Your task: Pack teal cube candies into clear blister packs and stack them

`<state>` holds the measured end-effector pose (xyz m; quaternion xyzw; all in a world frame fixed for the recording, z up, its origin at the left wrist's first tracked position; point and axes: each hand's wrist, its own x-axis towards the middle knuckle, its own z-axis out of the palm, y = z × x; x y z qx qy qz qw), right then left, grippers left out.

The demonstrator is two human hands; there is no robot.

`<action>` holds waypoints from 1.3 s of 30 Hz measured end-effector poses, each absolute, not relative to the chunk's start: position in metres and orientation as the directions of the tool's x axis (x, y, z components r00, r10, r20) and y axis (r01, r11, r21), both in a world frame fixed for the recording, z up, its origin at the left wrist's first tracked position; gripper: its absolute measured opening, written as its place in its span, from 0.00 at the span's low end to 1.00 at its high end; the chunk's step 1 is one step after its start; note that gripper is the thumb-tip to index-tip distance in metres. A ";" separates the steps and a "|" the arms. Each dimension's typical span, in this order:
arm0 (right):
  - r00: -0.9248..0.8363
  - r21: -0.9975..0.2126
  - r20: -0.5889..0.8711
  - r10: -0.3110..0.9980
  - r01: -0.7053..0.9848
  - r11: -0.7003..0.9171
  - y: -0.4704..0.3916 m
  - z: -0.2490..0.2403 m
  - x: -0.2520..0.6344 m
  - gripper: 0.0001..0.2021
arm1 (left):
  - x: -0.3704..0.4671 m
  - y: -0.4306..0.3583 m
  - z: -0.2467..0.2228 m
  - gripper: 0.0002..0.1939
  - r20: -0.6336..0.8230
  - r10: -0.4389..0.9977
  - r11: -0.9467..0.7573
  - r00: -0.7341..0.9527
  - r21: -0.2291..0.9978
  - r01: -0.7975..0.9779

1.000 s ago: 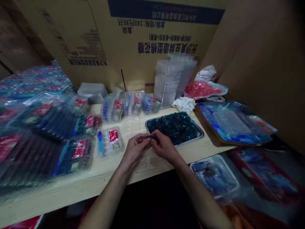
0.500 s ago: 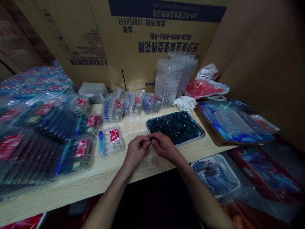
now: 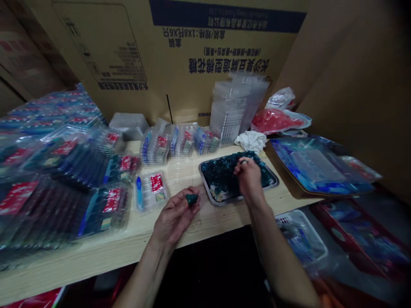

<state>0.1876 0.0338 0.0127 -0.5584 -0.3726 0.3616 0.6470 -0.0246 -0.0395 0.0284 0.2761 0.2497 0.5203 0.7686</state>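
Note:
My left hand (image 3: pixel 173 216) is closed in a pinch on a small dark green gummy-like piece (image 3: pixel 192 199), just left of the tray. My right hand (image 3: pixel 251 177) is over the tray of dark green pieces (image 3: pixel 221 169), its fingers curled together; whether they hold anything I cannot make out. The shallow grey tray (image 3: pixel 212 200) is heaped with these glossy pieces. At its near left corner a patch of the tray's pale bottom shows. Left of my left hand lies a clear blister tray (image 3: pixel 150 193) with a blue stick and a red packet in it.
Stacks of filled blister packs (image 3: pixel 69 167) crowd the left side. Tall stacks of clear trays (image 3: pixel 224 111) stand behind the tray, before a large carton (image 3: pixel 135 51). A white cloth (image 3: pixel 251 140), a red-filled bag (image 3: pixel 278 120) and a carton of blue packets (image 3: pixel 316 164) are at right.
My hands have come apart. My right hand has moved right, over the tray; my left hand has moved slightly left and down, with the dark green piece now plainly visible.

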 end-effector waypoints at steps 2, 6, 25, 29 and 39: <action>0.402 -0.919 0.248 0.881 0.385 0.083 0.039 0.015 0.207 0.17 | -0.035 -0.040 0.027 0.13 -0.129 0.944 0.308 0.304 0.677 -0.668; 0.188 -0.585 0.331 0.925 0.809 0.045 0.022 0.021 0.195 0.27 | -0.039 -0.033 0.021 0.15 -0.243 0.946 0.324 0.215 0.662 -0.676; -0.621 -0.832 -0.127 0.773 -0.358 -0.424 -0.019 0.008 0.130 0.19 | -0.036 -0.028 0.013 0.17 -0.238 0.959 0.271 0.155 0.928 -0.255; -0.499 -0.926 -0.095 0.861 -0.273 -0.260 -0.023 0.011 0.125 0.17 | -0.045 -0.022 0.015 0.12 -0.033 0.999 0.033 0.019 0.999 0.030; -0.687 -0.847 -0.053 0.725 -0.353 -0.397 -0.023 0.019 0.127 0.16 | -0.051 -0.020 0.019 0.15 -0.132 0.955 0.180 0.265 0.970 -0.166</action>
